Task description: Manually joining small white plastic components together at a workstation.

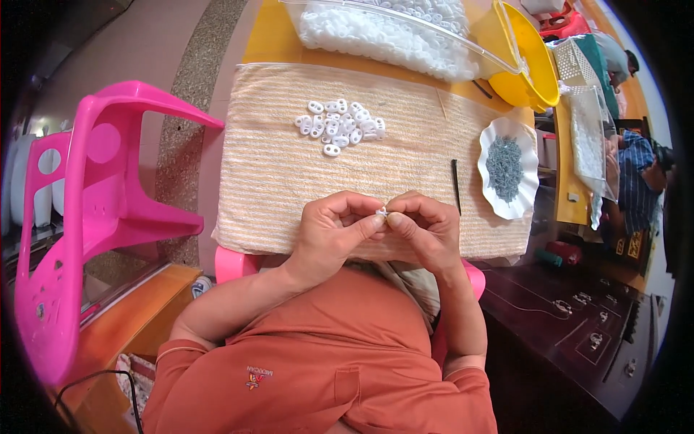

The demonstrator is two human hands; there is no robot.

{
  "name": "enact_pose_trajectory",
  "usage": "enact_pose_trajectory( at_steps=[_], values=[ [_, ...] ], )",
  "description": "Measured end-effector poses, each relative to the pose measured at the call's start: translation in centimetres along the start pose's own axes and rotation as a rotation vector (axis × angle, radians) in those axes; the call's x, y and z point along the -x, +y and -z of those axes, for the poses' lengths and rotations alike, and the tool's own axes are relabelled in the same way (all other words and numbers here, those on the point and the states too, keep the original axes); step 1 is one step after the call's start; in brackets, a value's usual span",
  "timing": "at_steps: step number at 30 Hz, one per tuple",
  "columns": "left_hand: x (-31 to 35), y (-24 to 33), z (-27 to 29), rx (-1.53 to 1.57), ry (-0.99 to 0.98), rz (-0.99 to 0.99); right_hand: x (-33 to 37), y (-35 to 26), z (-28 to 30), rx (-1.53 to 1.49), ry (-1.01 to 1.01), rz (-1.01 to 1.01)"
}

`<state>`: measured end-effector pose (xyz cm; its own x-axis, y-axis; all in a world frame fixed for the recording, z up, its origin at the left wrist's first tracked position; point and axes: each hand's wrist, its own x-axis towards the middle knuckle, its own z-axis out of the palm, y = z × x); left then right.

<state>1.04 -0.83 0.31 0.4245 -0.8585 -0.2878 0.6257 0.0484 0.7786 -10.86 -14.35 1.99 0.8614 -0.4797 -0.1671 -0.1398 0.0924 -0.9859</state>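
Note:
Close to the near edge of a striped towel [275,192], both hands meet at their fingertips. My left hand [329,226] is closed, pinching a small white plastic piece [381,213] between thumb and index finger. From the other side, my right hand [426,228] also pinches at this piece with thumb and fingertip; any smaller part there is too covered to make out. Farther off lies a loose pile of white oval plastic pieces [340,126], each with two holes. To the right, a white wavy-rimmed plate [513,211] holds many small grey parts [504,170].
A thin black stick [455,186] lies between my right hand and the plate. At the back stand a clear bin [499,61] of white pieces and a yellow bucket [531,88]. A pink plastic chair [79,181] is at left; another person [637,181] sits at far right.

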Motion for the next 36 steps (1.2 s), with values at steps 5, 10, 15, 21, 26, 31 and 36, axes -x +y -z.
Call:
enact_pose_trajectory(
  at_steps=[5, 10, 15, 21, 26, 31, 36],
  values=[
    [0.7, 0.3, 0.2, 0.084, 0.043, -0.017, -0.4, -0.8, -0.3, -0.059, 0.013, 0.045],
    [1.3, 0.6, 0.2, 0.149, 0.039, -0.068, -2.8, -1.5, -0.4, 0.05, 0.082, 0.031],
    [1.5, 0.5, 0.5, 0.196, 0.034, -0.111, -5.9, -1.0, -1.8, 0.279, 0.016, 0.176],
    [1.6, 0.8, 0.5, 0.227, 0.053, -0.143, -8.3, -0.1, -3.4, 0.898, 0.018, 0.512],
    [1.6, 0.8, 0.6, 0.215, 0.056, -0.147, -8.3, -0.1, -4.4, 1.25, -0.022, 0.495],
    [1.6, 0.7, 0.8, 0.22, 0.062, -0.139, -7.7, -0.2, -4.1, 1.207, -0.04, 0.531],
    [1.4, 0.9, 0.8, 0.252, 0.076, -0.121, -7.3, -0.1, -3.5, 1.185, -0.061, 0.553]
  ],
)
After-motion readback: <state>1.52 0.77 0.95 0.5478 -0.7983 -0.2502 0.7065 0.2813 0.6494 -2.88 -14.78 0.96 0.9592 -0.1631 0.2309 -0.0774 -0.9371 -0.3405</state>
